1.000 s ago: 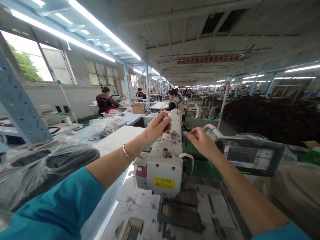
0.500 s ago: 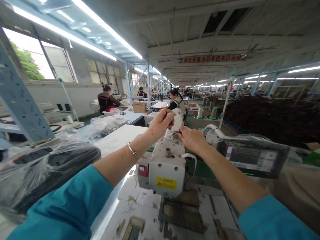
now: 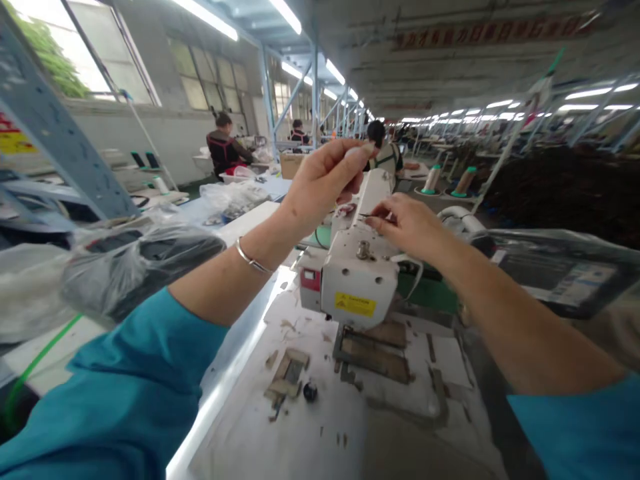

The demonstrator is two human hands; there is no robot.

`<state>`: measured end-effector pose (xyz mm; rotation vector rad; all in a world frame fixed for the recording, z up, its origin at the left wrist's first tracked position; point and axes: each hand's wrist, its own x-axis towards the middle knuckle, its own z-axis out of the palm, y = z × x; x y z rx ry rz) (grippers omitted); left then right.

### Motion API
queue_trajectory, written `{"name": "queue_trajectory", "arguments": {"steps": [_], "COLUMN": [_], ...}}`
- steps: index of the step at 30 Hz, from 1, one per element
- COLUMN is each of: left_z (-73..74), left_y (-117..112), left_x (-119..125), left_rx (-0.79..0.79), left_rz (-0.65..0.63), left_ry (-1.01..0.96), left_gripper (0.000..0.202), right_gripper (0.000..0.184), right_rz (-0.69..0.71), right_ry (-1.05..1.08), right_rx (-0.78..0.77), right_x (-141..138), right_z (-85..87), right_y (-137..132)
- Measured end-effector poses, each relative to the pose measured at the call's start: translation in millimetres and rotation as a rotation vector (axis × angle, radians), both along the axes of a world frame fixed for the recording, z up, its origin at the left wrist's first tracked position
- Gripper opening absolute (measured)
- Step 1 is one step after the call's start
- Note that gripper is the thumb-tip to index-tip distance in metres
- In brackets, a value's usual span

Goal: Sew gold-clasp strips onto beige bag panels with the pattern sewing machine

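Sewing machine [image 3: 357, 287]: boxy, white, ahead of us under both hands.
Plastic bag [image 3: 150, 263]: clear, crinkled, dark contents.
Right hand [image 3: 403, 223]: narrow, pinching a thin dark piece [image 3: 363, 215].
Left hand [image 3: 327, 177]: fingertips pinched; we cannot tell on what.
Box [image 3: 289, 166]: brown, contents hidden.

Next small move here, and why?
Perhaps ease the right hand gently down toward the top of the white machine: it pinches a thin dark item close to that surface, contact unclear, while the left hand is pinched and raised higher.
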<state>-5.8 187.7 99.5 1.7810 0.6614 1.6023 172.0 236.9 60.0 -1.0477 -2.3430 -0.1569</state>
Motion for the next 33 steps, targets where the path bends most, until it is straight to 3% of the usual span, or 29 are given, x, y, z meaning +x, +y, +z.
{"name": "queue_trajectory", "arguments": {"steps": [3,5,8,10,12,13,15,17,19,21,26,28,31,33], "left_z": [-18.5,-39.6,-84.1,-120.7,-158.4,-175.9,-204.6,-222.7,-230.6,-232.3,-235.1,-238.8,-241.7,-240.2], "left_y": [-39,-66,-111,-139,-165,-175,-191,-201,-207,-210,-215,-216,-218,-219], "left_x": [-21,-39,-70,-87,-95,-95,-90,-81,-72,-69,-76,-78,-76,-70], "left_rx": [-0.008,-0.036,-0.184,-0.349,-0.538,-0.625,-0.763,-0.839,-0.873,-0.892,-0.907,-0.895,-0.834,-0.769], "left_rz": [0.033,0.043,0.076,0.083,0.072,0.062,0.023,-0.006,-0.017,-0.022,-0.044,-0.020,0.033,0.029], "left_ry": [0.002,-0.011,-0.044,-0.071,-0.129,-0.177,-0.303,-0.431,-0.520,-0.567,-0.585,-0.530,-0.310,-0.170], "left_gripper": [0.017,0.019,0.027,0.029,0.023,0.020,0.023,0.028,0.032,0.036,0.040,0.038,0.034,0.030], "right_gripper": [0.020,0.022,0.022,0.016,0.012,0.014,0.023,0.031,0.031,0.028,0.019,0.015,0.032,0.042], "right_rz": [0.105,0.112,0.070,0.065,0.281,0.388,0.411,0.307,0.236,0.208,0.251,0.233,0.178,0.171], "right_ry": [-0.091,-0.077,0.122,0.259,0.174,0.105,-0.042,-0.147,-0.196,-0.180,0.118,0.345,0.661,0.776], "right_rx": [-0.092,-0.057,0.166,0.209,0.019,-0.150,-0.421,-0.531,-0.588,-0.619,-0.725,-0.878,-1.187,-1.311], "right_x": [-6,-3,10,14,6,-2,-22,-43,-59,-67,-61,-59,-62,-66], "right_z": [-0.4,1.4,0.3,-15.6,-51.0,-75.0,-128.1,-175.8,-207.5,-222.3,-227.4,-228.1,-226.9,-224.0], "right_y": [-5,-18,-62,-103,-143,-160,-184,-196,-201,-201,-189,-183,-181,-184]}}
